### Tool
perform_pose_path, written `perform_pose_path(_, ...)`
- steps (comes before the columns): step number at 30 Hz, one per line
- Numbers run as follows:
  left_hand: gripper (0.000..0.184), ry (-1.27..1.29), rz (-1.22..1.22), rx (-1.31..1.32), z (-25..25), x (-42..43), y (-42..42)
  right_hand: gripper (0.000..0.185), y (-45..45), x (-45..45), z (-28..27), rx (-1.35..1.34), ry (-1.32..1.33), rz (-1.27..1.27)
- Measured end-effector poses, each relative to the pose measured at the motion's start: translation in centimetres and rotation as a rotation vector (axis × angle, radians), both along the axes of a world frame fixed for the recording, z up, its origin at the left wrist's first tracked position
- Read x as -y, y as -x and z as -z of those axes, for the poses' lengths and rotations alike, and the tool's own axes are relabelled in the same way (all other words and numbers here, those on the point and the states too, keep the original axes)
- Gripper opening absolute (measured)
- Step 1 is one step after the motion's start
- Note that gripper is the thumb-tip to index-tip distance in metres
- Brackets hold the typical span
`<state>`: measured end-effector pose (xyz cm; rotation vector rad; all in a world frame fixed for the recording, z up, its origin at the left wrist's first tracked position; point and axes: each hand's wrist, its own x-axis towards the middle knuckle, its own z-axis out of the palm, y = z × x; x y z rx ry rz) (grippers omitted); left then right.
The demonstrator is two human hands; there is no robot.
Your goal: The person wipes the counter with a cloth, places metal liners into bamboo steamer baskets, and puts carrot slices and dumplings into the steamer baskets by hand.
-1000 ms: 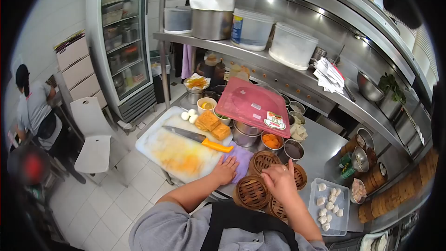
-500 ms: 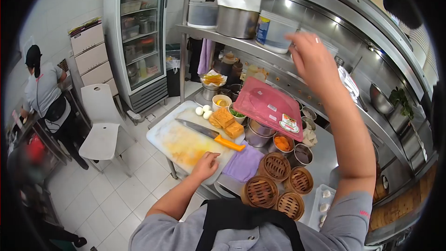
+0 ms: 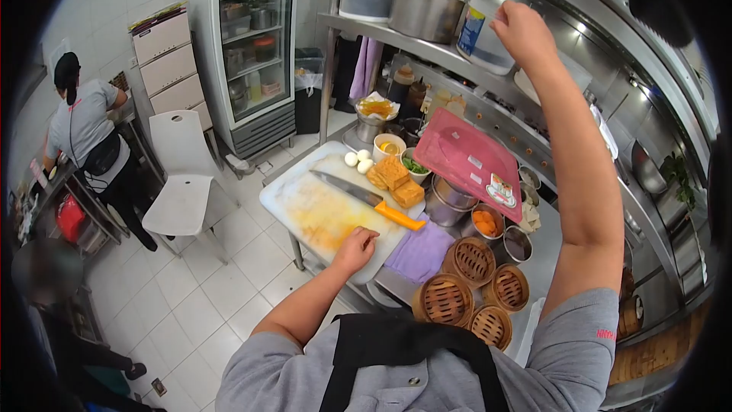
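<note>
My right hand [image 3: 526,37] is raised at the upper shelf, its curled fingers over the rim of a clear plastic tub [image 3: 482,44] with a blue and yellow label. What the fingers hold, if anything, is hidden. Low over the near edge of the white cutting board [image 3: 293,197] is my left hand [image 3: 354,250], loosely bent, with no object visible in it. On the stained board lie a knife [image 3: 374,201] with an orange handle, fried tofu blocks [image 3: 394,179] and several peeled eggs [image 3: 357,159].
A pink lid [image 3: 471,156] rests over metal pots [image 3: 450,202]. Near me stand bamboo steamers [image 3: 443,300] beside a purple cloth [image 3: 419,250]. The upper shelf holds a large pot [image 3: 427,14]. At left are a white chair [image 3: 180,202], a fridge [image 3: 255,46] and another person [image 3: 84,133].
My right hand has moved up from the tub's side to its upper rim, and its fingers have curled tighter. The view has shifted; my left hand stays by the board's near edge.
</note>
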<state>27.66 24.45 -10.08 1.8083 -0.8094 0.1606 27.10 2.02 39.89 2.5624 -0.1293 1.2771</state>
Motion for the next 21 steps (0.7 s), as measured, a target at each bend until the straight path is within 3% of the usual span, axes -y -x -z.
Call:
perform_pose_path(1, 0.017, 0.007, -0.011, 0.027, 0.1, 0.1, -0.1, 0.025, 0.4, 0.0, 0.2, -0.015, -0.014, 0.0)
perform_pose_path(5, 0.015, 0.002, -0.051, 0.094, 0.7, 0.2, -0.3, 0.023, 2.6, -0.3, 1.1, 0.082, -0.016, -0.437)
perform_pose_path(6, 0.015, 0.019, -0.051, 0.093, 0.8, 0.3, -0.4, 0.022, 2.9, 0.1, 1.6, 0.156, 0.132, -0.469)
perform_pose_path(7, 0.015, 0.028, -0.054, 0.069, 0.9, 0.3, -0.5, 0.024, 11.1, -10.0, 2.5, -0.024, -0.05, -0.14)
perform_pose_path(9, 0.015, 0.071, -0.08, 0.001, 0.6, 0.1, -0.6, 0.025, 10.2, -7.1, 4.8, -0.027, -0.092, -0.278)
perform_pose_path(10, 0.015, 0.104, -0.103, -0.045, 0.6, -0.1, -0.6, 0.022, 9.7, -5.9, 6.1, -0.01, -0.097, -0.484)
perform_pose_path(13, 0.017, 0.266, -0.264, -0.061, 1.9, -1.8, -1.0, 0.017, 11.0, -7.2, 13.0, -0.12, -0.365, -0.762)
perform_pose_path(15, 0.022, 0.529, -0.424, -0.205, 1.0, -3.7, -0.6, 0.015, 11.7, -8.0, 18.9, -0.173, -0.276, -0.819)
perform_pose_path(16, 0.022, 0.516, -0.434, -0.218, 0.0, -5.1, -0.2, 0.017, 11.9, -8.4, 22.1, -0.233, -0.293, -0.846)
perform_pose_path(18, 0.039, 0.551, -0.256, -0.444, -2.9, -7.6, 1.1, 0.019, 12.0, -9.3, 28.2, -0.339, -0.318, -0.878)
perform_pose_path(19, 0.039, 0.543, -0.274, -0.461, -3.9, -8.0, 1.7, 0.019, 12.0, -9.8, 30.8, -0.385, -0.327, -0.885)
perform_pose_path(21, 0.06, 0.514, -0.011, -0.608, -5.2, -8.8, 2.5, 0.019, 11.8, -9.9, 35.7, -0.428, -0.306, -0.88)
